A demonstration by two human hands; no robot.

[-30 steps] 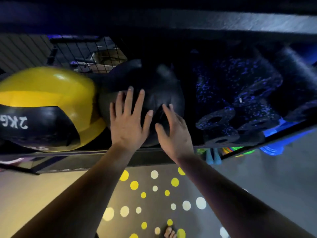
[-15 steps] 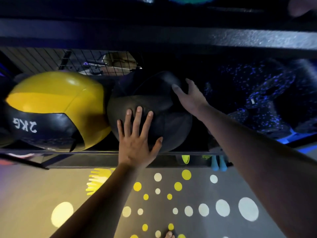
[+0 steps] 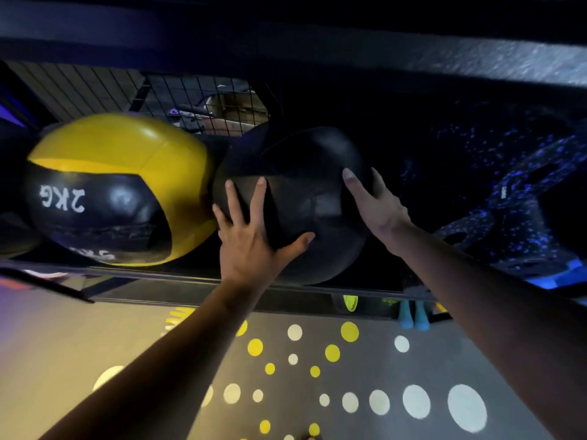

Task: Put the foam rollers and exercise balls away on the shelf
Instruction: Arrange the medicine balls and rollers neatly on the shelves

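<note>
A black exercise ball (image 3: 305, 185) sits on the dark shelf (image 3: 158, 274), just right of a yellow and black ball (image 3: 120, 185) marked 2KG. My left hand (image 3: 254, 236) lies flat on the black ball's lower left with fingers spread. On the ball's right side rests my right hand (image 3: 374, 204), fingers straight along its curve. Dark foam rollers (image 3: 514, 211) with blue speckles lie stacked on the same shelf to the right.
A wire mesh panel (image 3: 197, 100) backs the shelf behind the balls. A dark shelf board (image 3: 317, 42) runs overhead. Below the shelf edge, the grey floor (image 3: 317, 376) carries yellow and white dots, and small bright items (image 3: 413, 315) show under the shelf.
My right hand went from the ball's front up to its top right, then came down onto its right side. My left hand stayed pressed on the ball, which sits a little further in.
</note>
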